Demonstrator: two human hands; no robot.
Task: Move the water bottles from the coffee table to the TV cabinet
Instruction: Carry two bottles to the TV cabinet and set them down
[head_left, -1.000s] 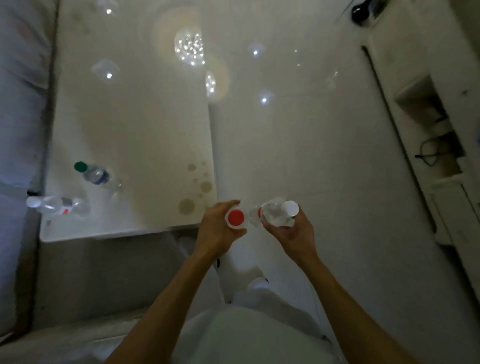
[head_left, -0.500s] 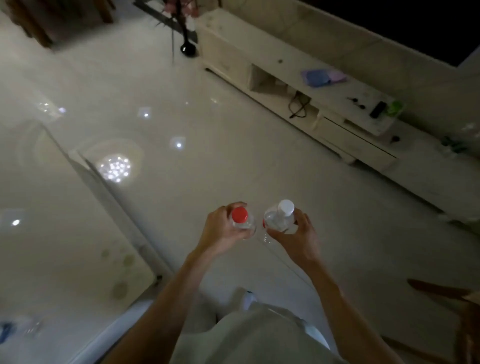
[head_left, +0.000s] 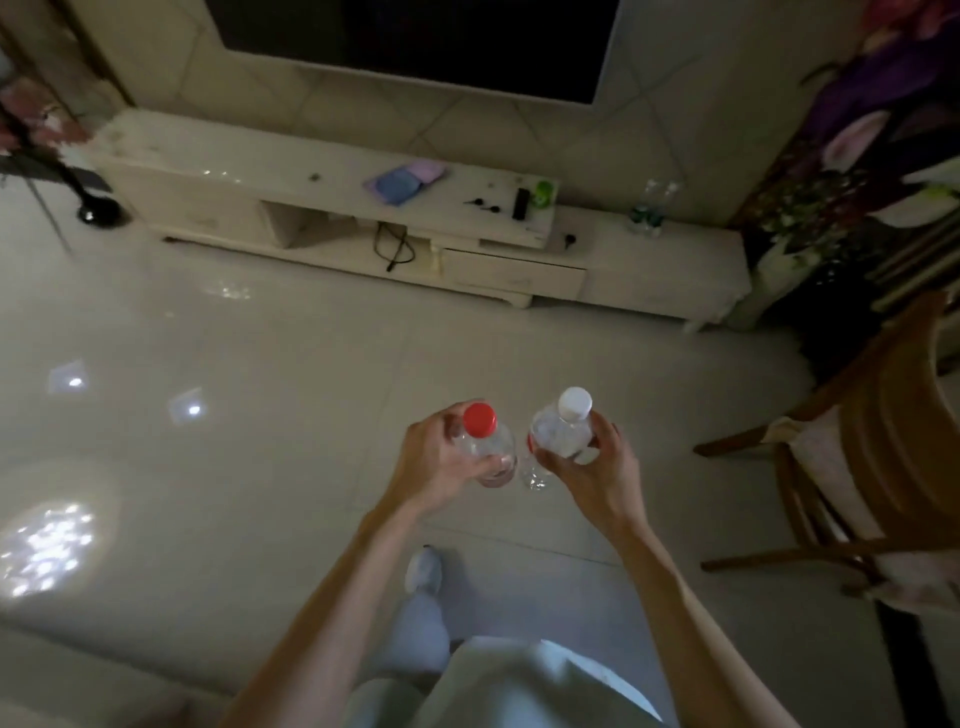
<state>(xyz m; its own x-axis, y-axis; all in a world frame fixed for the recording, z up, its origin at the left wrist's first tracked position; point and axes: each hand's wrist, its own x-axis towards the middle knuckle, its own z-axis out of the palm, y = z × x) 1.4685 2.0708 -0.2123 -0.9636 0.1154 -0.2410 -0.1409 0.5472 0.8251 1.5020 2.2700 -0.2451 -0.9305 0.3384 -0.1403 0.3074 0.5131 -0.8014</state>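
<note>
The left hand (head_left: 441, 462) is closed around a clear bottle with a red cap (head_left: 485, 441), with the fingers wrapped on its body below the cap. The right hand (head_left: 597, 467) is closed in the same way around a clear bottle with a white cap (head_left: 563, 431). Both bottles are upright and only a little tilted, and they are held just beside each other above the pale floor (head_left: 260, 467), near the middle of the view. I cannot tell if the two bottles touch. The TV cabinet (head_left: 649, 270) stands at 12 o'clock from the hands, well apart from them, along the wall under a dark screen (head_left: 415, 41). On its low part, at about 1 o'clock, two more clear bottles (head_left: 652, 208) already stand close together. On the higher top of the cabinet lie a blue and purple cloth (head_left: 405, 179) at 11 o'clock, and a small black thing and a green thing, both too small to name. A black cable (head_left: 395, 249) hangs in the open shelf. A wooden chair (head_left: 872, 467) is at 3 o'clock. Below the hands one foot in a white shoe (head_left: 423, 569) is on the floor.
</note>
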